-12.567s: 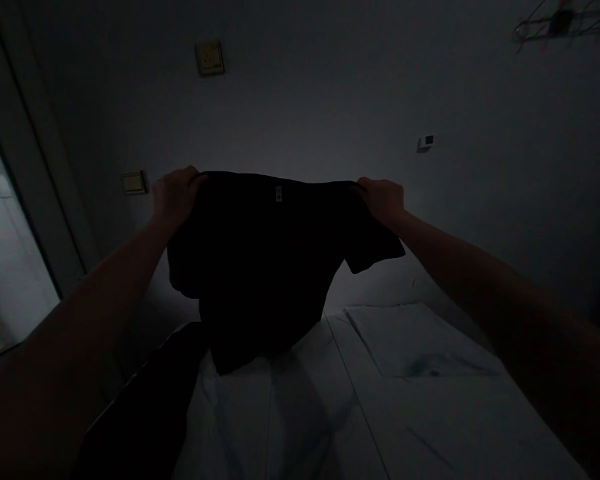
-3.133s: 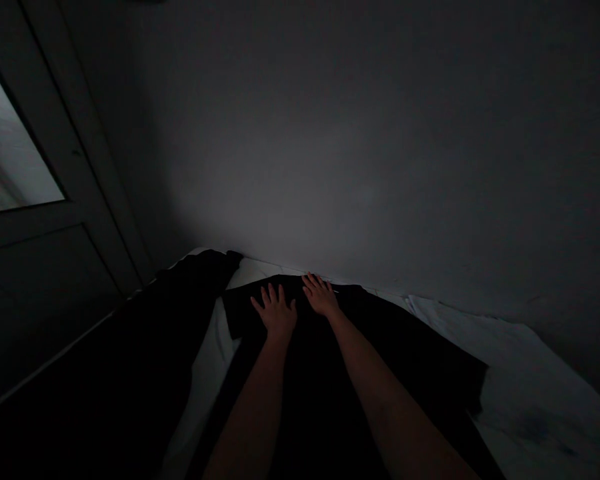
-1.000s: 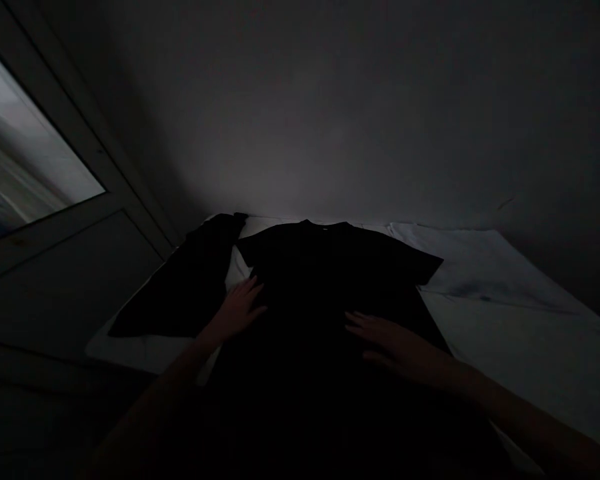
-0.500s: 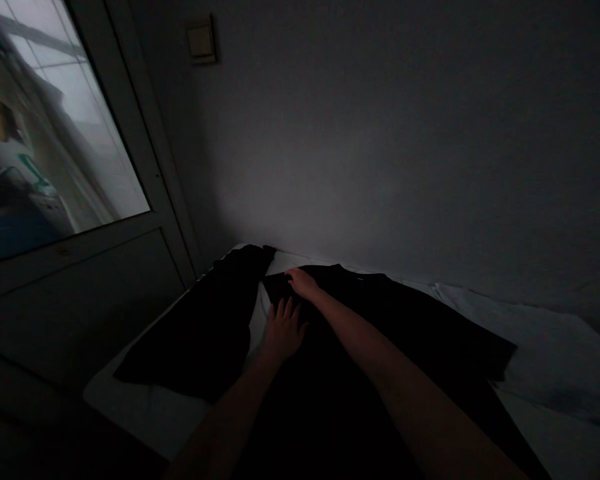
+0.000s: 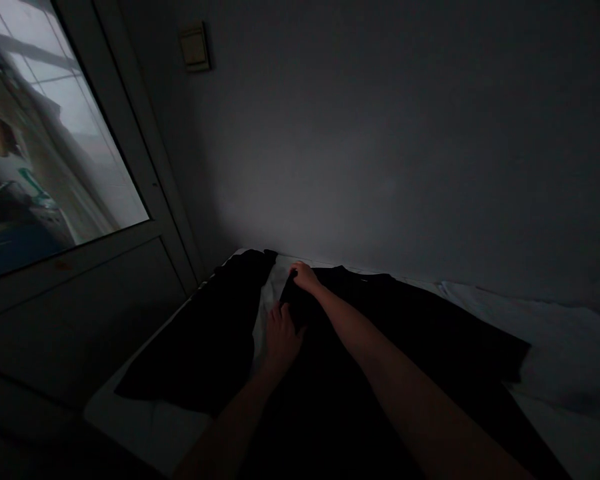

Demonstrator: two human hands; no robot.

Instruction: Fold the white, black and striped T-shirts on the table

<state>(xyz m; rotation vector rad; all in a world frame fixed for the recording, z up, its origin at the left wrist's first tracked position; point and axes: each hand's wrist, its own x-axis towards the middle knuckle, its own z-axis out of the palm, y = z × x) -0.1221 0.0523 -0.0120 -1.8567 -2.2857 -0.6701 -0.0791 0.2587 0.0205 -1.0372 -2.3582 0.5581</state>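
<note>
A black short-sleeved garment (image 5: 405,320) lies spread on a white-covered surface (image 5: 180,433) against the wall. My right hand (image 5: 304,275) pinches the garment's left sleeve at its upper edge and holds that bit of cloth slightly raised. Lower and a little to the left, my left hand (image 5: 283,335) is at the same sleeve's lower edge, its fingers curled against the dark cloth; whether they grip it is too dark to tell. Another black garment (image 5: 205,340) lies flat on the left, apart from my hands.
A pale cloth (image 5: 555,340) lies at the right along the grey wall (image 5: 355,133). On the left stands a door (image 5: 125,273) with a glass pane. A light switch (image 5: 195,48) is on the wall.
The sleeve's end has been lifted and drawn inward by my right hand. The fingers of my left hand, spread before, have curled in. The view has shifted slightly.
</note>
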